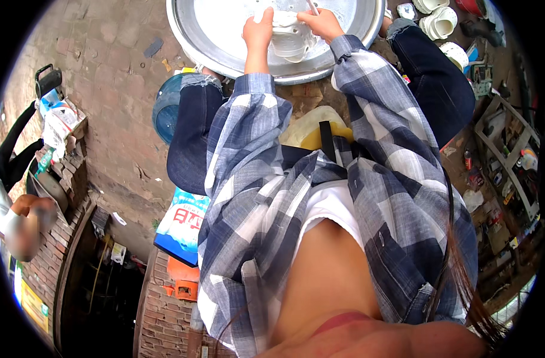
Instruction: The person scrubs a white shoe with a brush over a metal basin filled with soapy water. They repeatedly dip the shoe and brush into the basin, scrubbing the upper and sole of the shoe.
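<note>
A white perforated clog [292, 39] is between my hands above a large round metal basin [187, 47]. My left hand [259, 32] grips the clog's left edge, thumb up. My right hand [321, 23] is at the clog's upper right, its fingers closed around a thin white handle [313, 6]; the handle's far end is cut off by the picture's top edge. Whether the right fingers also press on the clog cannot be told. The basin stands between my knees, its upper part out of view.
More white clogs [438, 23] lie on the ground at upper right. A blue tub [165, 107] is beside my left leg, a detergent bag [183, 223] below it. A yellowish plastic container [315, 127] stands between my legs. Another person [24, 219] is at far left, near brick steps.
</note>
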Motion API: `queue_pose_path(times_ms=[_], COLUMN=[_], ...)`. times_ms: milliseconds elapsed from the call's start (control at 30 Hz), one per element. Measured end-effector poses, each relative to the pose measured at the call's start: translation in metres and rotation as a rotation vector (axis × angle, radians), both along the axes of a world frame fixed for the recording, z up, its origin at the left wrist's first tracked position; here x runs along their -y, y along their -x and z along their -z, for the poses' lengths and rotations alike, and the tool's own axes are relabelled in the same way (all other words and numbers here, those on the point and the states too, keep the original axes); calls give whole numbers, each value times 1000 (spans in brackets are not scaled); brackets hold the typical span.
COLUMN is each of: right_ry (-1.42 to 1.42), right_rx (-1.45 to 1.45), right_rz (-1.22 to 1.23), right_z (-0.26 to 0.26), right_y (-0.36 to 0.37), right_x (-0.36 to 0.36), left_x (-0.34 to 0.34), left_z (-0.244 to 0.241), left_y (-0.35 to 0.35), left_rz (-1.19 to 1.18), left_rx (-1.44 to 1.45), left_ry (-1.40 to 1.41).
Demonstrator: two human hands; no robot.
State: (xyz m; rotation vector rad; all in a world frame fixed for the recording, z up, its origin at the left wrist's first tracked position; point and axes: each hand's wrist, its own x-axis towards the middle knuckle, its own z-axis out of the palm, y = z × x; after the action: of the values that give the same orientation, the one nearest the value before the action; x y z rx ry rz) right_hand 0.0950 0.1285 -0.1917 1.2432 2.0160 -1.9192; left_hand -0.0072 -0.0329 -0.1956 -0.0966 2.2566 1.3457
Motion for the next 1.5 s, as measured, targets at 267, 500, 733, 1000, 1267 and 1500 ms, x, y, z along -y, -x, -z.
queue_pose_path(times_ms=[267, 500, 733, 1000, 1267, 1500], right_ry=[35, -59, -144, -131, -130, -164], right_rx=[-272, -283, -304, -311, -298, -308], right_rz=[-63, -89, -70, -47, -63, -111], right_z=[0, 10, 9, 11, 20, 17], right_y=[-26, -24, -14, -12, -15, -17], right_x=[9, 42, 57, 66, 65, 65], left_x=[12, 20, 23, 42, 38, 49], left_z=[-23, -27, -55, -29, -28, -26], left_y=[28, 12, 24, 26, 23, 37], left_rz=[568, 359, 561, 595, 673, 784], left_rx=[-164, -324, -244, -220, -296, -218], left_ry=[543, 267, 389, 261, 229, 191])
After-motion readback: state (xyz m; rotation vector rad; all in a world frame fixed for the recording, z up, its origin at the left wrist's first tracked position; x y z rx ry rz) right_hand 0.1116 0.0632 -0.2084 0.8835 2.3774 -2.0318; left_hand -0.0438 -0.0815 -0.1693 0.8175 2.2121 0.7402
